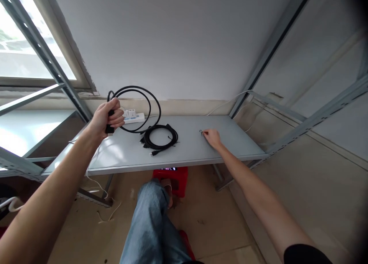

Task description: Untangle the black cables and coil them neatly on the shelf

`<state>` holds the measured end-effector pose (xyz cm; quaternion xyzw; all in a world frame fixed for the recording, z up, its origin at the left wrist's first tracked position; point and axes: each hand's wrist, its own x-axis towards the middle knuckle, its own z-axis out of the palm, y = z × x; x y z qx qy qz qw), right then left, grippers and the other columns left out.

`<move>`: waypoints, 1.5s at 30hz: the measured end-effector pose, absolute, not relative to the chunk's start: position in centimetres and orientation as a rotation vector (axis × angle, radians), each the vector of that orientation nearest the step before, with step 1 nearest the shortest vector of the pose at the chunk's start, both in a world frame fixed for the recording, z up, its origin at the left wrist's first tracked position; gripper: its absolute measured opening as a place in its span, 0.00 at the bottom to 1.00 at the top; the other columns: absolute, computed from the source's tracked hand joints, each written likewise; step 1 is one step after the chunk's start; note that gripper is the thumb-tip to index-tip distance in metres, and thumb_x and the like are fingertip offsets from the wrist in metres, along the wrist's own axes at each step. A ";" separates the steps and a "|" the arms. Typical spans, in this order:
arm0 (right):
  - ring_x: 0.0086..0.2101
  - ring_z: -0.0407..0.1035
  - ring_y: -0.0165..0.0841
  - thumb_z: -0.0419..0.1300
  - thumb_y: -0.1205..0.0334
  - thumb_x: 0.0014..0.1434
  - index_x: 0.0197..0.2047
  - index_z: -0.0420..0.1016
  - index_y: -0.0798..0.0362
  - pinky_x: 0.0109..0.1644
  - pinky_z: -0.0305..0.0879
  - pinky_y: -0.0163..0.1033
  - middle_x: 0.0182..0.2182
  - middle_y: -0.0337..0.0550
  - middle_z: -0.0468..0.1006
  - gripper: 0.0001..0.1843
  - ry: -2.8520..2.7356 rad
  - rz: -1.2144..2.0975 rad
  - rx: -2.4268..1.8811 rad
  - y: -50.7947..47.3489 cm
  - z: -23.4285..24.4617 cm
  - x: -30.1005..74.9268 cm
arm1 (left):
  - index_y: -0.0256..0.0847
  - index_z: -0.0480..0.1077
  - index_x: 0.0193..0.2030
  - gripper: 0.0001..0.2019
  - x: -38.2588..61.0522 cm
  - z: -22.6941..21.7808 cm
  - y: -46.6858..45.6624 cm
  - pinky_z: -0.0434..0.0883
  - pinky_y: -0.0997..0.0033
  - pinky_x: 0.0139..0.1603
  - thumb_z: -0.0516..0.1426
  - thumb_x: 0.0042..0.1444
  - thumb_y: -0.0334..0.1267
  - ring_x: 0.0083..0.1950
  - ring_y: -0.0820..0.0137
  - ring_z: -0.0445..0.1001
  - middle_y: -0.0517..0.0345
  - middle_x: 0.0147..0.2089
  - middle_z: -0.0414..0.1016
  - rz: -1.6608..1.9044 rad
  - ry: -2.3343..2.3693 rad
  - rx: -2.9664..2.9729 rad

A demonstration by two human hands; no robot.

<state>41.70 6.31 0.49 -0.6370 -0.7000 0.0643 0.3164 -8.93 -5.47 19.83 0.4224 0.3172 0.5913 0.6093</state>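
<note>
With your left hand (111,116), grip the looped black cable (160,109), likely light and springy, by its connector end above the worktop (189,145); your right hand's (212,137) fingers pinch a thin tie (200,131).

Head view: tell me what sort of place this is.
Probably a plain indoor workroom or storeroom: a slotted metal rack has a gray shelf at working height, with a white power strip and coiled black cable on it.
</note>
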 end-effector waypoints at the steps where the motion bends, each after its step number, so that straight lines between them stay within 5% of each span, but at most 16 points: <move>1: 0.37 0.79 0.45 0.63 0.61 0.63 0.31 0.84 0.49 0.49 0.72 0.48 0.32 0.51 0.86 0.10 -1.931 0.108 -1.690 6.3 0.5 41.9 | 0.44 0.57 0.30 0.22 -8.8 19.4 -5.5 0.45 0.79 0.15 0.59 0.74 0.44 0.15 0.81 0.43 0.71 0.18 0.45 1.351 0.739 1.010; 6: 0.40 0.79 0.46 0.60 0.64 0.67 0.40 0.87 0.50 0.48 0.69 0.45 0.39 0.51 0.88 0.12 -2.159 0.029 -1.644 5.9 1.0 42.8 | 0.44 0.57 0.30 0.20 -8.3 17.0 -5.3 0.48 0.80 0.15 0.61 0.71 0.41 0.15 0.81 0.46 0.71 0.19 0.48 1.299 0.781 1.067; 11: 0.41 0.79 0.45 0.62 0.68 0.65 0.37 0.86 0.50 0.51 0.69 0.46 0.38 0.51 0.87 0.11 -2.212 0.065 -1.594 5.6 1.6 43.7 | 0.45 0.55 0.30 0.24 -7.6 13.6 -4.3 0.50 0.81 0.15 0.66 0.67 0.44 0.15 0.81 0.47 0.73 0.19 0.48 1.268 0.811 1.086; 19: 0.62 0.74 0.54 0.58 0.72 0.64 0.38 0.88 0.53 0.68 0.66 0.62 0.55 0.59 0.86 0.14 -2.189 0.005 -1.588 5.6 0.7 43.5 | 0.46 0.52 0.30 0.30 -6.4 8.7 -4.6 0.50 0.80 0.16 0.70 0.62 0.55 0.16 0.81 0.48 0.74 0.19 0.48 1.412 0.851 1.074; 25: 0.69 0.66 0.53 0.54 0.62 0.73 0.60 0.86 0.52 0.75 0.62 0.63 0.68 0.57 0.77 0.22 -2.124 0.096 -1.447 3.2 1.0 34.0 | 0.46 0.49 0.30 0.32 -8.6 8.4 -5.0 0.50 0.80 0.16 0.69 0.62 0.56 0.16 0.81 0.47 0.74 0.18 0.46 1.550 0.876 1.003; 29: 0.76 0.57 0.51 0.53 0.56 0.77 0.66 0.83 0.43 0.79 0.57 0.62 0.76 0.44 0.68 0.22 -2.321 0.223 -1.194 0.9 0.1 25.0 | 0.46 0.51 0.29 0.33 -8.9 8.5 -5.4 0.50 0.80 0.16 0.71 0.59 0.59 0.16 0.81 0.47 0.74 0.18 0.48 1.505 0.862 1.065; 33: 0.72 0.64 0.49 0.49 0.54 0.81 0.66 0.82 0.43 0.78 0.55 0.67 0.72 0.48 0.73 0.23 -2.476 0.230 -1.137 0.1 -0.5 21.6 | 0.46 0.55 0.29 0.32 -9.0 8.7 -6.1 0.50 0.80 0.16 0.72 0.56 0.62 0.16 0.81 0.48 0.75 0.18 0.48 1.442 0.896 1.110; 37: 0.66 0.72 0.47 0.52 0.53 0.80 0.62 0.85 0.51 0.74 0.63 0.57 0.65 0.57 0.79 0.23 -2.501 0.124 -1.174 1.3 -0.4 23.3 | 0.45 0.57 0.29 0.31 -9.5 8.5 -6.5 0.50 0.81 0.15 0.71 0.57 0.62 0.16 0.82 0.47 0.76 0.18 0.47 1.427 0.906 1.097; 45: 0.65 0.71 0.48 0.49 0.54 0.81 0.66 0.83 0.51 0.69 0.66 0.51 0.62 0.57 0.80 0.25 -2.563 0.021 -1.322 5.7 0.5 26.4 | 0.45 0.56 0.30 0.30 -9.0 8.7 -6.0 0.51 0.82 0.15 0.71 0.59 0.59 0.16 0.82 0.46 0.75 0.18 0.47 1.434 0.827 1.050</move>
